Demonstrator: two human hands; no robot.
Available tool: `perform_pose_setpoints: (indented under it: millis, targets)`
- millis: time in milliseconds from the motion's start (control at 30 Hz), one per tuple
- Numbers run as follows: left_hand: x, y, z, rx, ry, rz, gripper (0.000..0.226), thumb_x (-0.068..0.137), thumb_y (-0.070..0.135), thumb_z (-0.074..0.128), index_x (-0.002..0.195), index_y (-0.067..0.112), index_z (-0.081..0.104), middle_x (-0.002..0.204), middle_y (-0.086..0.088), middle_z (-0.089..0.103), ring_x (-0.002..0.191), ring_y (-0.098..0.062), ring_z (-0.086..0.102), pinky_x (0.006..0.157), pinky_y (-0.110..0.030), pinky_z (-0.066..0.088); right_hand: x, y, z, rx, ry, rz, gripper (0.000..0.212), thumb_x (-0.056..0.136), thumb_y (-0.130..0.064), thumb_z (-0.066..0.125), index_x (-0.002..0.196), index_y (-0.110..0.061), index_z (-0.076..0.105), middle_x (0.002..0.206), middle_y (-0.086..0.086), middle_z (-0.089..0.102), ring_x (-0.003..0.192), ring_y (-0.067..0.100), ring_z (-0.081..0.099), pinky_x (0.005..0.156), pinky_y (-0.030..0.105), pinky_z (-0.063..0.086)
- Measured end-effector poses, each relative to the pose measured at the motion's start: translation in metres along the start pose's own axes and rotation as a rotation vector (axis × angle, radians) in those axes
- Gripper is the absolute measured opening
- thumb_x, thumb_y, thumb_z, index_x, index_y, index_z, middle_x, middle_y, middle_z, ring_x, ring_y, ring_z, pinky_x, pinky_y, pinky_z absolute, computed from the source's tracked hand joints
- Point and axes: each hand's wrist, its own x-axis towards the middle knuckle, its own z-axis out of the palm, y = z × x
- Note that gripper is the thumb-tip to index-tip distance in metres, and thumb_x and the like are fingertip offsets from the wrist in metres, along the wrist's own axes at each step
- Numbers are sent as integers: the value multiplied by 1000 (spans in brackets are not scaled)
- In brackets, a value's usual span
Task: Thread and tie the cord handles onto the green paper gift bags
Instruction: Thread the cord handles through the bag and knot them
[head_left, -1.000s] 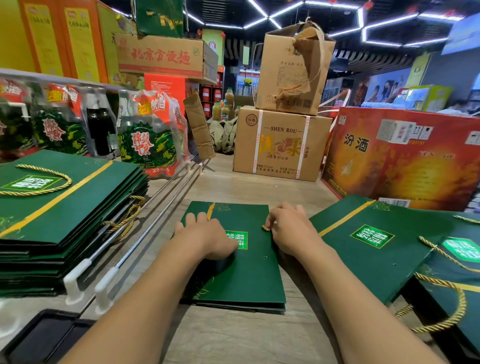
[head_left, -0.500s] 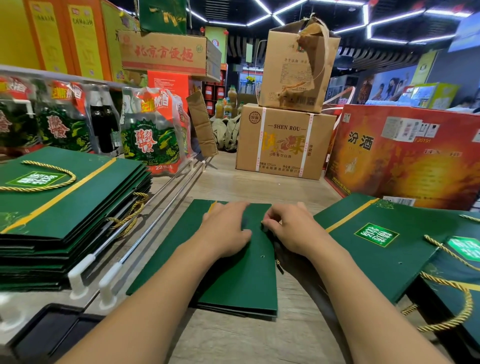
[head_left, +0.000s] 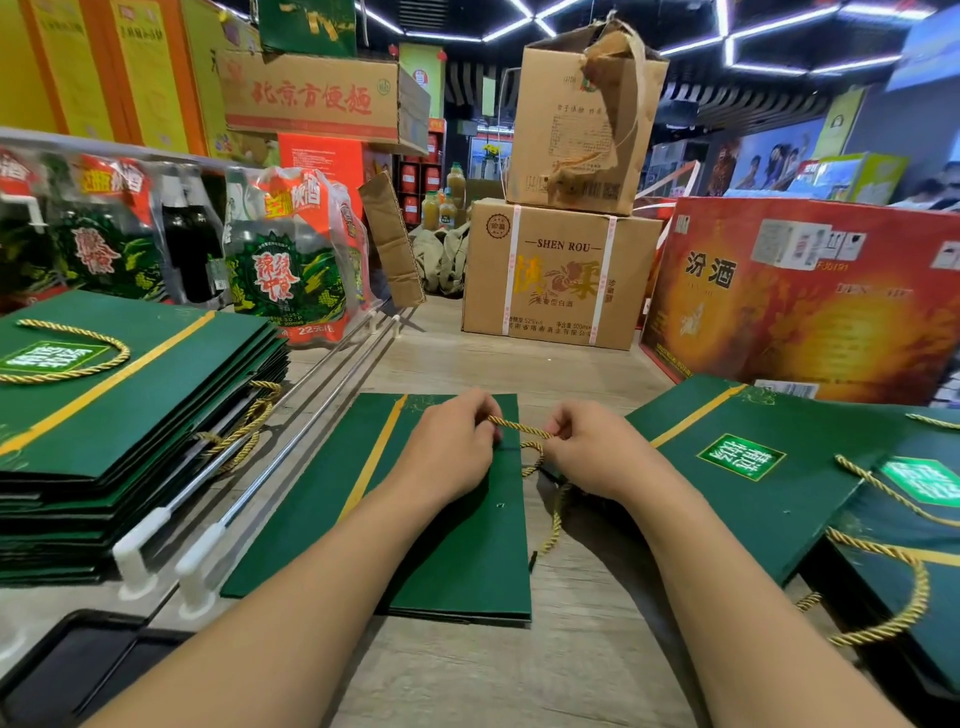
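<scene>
A wood-grain surface (head_left: 519, 675) carries a flat green bag (head_left: 467, 571), cardboard box (head_left: 556, 280) and red carton (head_left: 805, 312).

Flat green paper bag (head_left: 441, 545) with gold stripe on wooden counter, gold twisted cord (head_left: 519, 427) at its top edge

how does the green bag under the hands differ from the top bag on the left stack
The middle bag has a loose cord pinched by the left hand and right hand; the stack bag has a finished loop lying on it. The middle bag tops a thin pile, the stack bag a tall one. Both are flat, dark green, gold-striped.
</scene>
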Motion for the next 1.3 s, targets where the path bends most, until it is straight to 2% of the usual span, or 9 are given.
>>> perform_pose_setpoints:
  millis: [167, 267, 367, 500, 600, 833, 933, 1067, 1300]
  targets:
    - [-4, 3, -3, -16, -60, 118, 20, 94, 31, 65, 113, 34, 61, 106, 13, 68, 99, -12, 61, 91, -33, 49, -4, -3, -5, 149, 69, -111, 10, 98, -24, 65, 90, -29, 68, 86, -3, 68, 81, 18, 63, 73, 33, 51]
    - [-2, 2, -5, 21, 6, 161, 3, 94, 43, 63, 92, 43, 66, 83, 20, 70, 92, -12, 64, 97, -50, 47, -4, -6, -5, 231, 111, -110, 9, 97, -25, 66, 90, -30, 65, 86, 0, 71, 83, 21, 66, 74, 37, 55]
    - [2, 0, -10, 6, 98, 42, 18, 100, 38, 56, 84, 39, 65, 75, 22, 71, 80, -8, 63, 97, -52, 47, -4, -6, -7, 318, 161, -61, 10, 96, -22, 68, 90, -26, 61, 87, 1, 74, 82, 19, 69, 78, 38, 58]
    - [4, -3, -18, 12, 94, -34, 17, 95, 40, 57, 110, 41, 65, 103, 23, 70, 104, -14, 63, 107, -51, 42, -10, -7, -12, 433, 203, -100, 9, 97, -19, 67, 90, -14, 70, 84, 4, 74, 66, 12, 62, 67, 30, 54]
    - [1, -1, -20, -48, -8, 106, 54, 76, 65, 59, 128, 49, 58, 116, 31, 66, 120, -4, 59, 112, -53, 38, -13, -9, -11, 464, 187, -138, 8, 96, -23, 72, 93, -17, 75, 83, 2, 75, 66, 9, 63, 70, 33, 56]
    - [4, 0, -27, -96, 154, 88, 13, 99, 28, 63, 101, 32, 76, 80, 19, 73, 71, 7, 60, 76, -28, 53, -12, -11, -10, 608, 155, -69, 5, 95, -17, 71, 97, -12, 71, 83, 5, 76, 65, 12, 61, 61, 28, 53]
    - [8, -7, -33, -100, 207, -39, 12, 99, 27, 61, 104, 30, 71, 94, 16, 73, 91, -8, 65, 93, -40, 54, -12, -9, -11, 613, 144, -66, 7, 97, -14, 68, 93, -14, 74, 80, 2, 75, 62, 9, 59, 57, 22, 53]
    - [2, 0, -33, -71, 18, 124, 46, 93, 40, 68, 136, 30, 58, 133, 17, 61, 123, -4, 55, 111, -34, 41, -14, -10, -9, 666, 88, -111, 8, 97, -17, 70, 96, -14, 77, 80, 1, 77, 62, 9, 58, 60, 25, 53]
    - [-2, 4, -28, -130, -48, 225, 13, 95, 25, 70, 100, 36, 76, 88, 16, 76, 85, 1, 69, 83, -28, 58, -16, -13, -8, 714, 34, -117, 11, 91, -17, 77, 96, -7, 75, 87, 14, 76, 64, 11, 58, 61, 28, 52]
